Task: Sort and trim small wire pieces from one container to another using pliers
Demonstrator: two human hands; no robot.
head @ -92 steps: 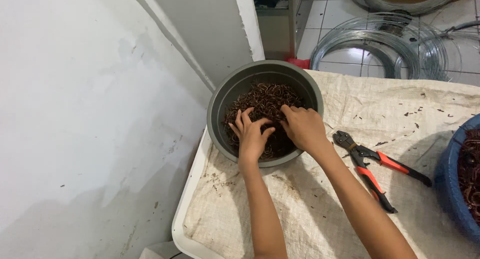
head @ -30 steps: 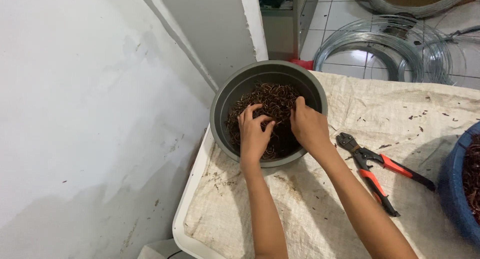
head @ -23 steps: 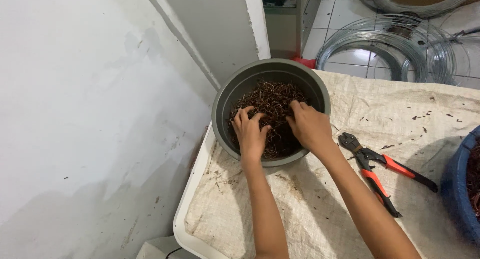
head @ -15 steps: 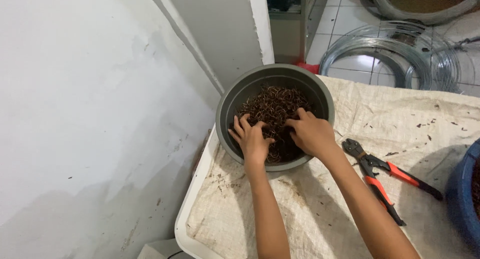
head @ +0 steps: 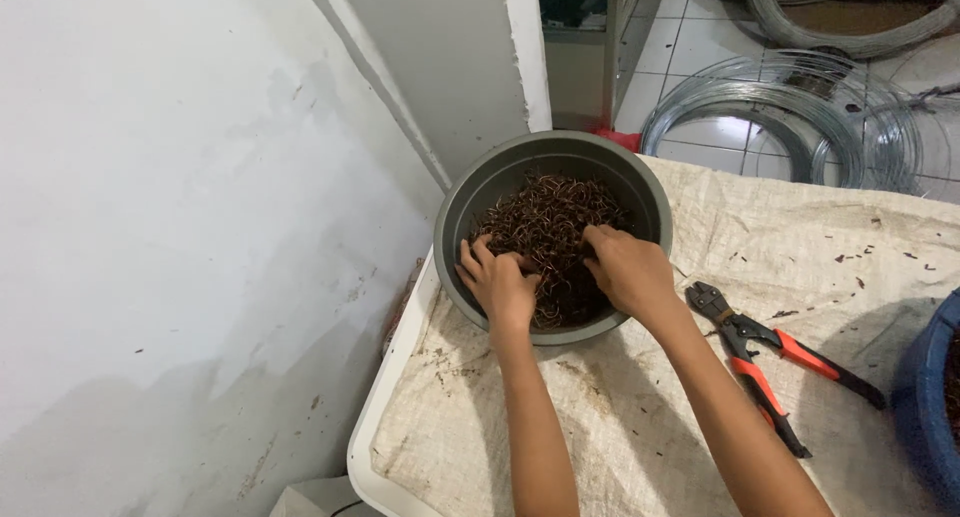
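Two hands, left (head: 500, 287) and right (head: 628, 270), fingers curled into rusty wire bits (head: 550, 227) in grey bowl (head: 455, 217); cutters (head: 760, 362) lie beside.

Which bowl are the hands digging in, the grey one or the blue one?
The grey bowl by the wall; both the left hand and the right hand are inside it. The blue one sits untouched.
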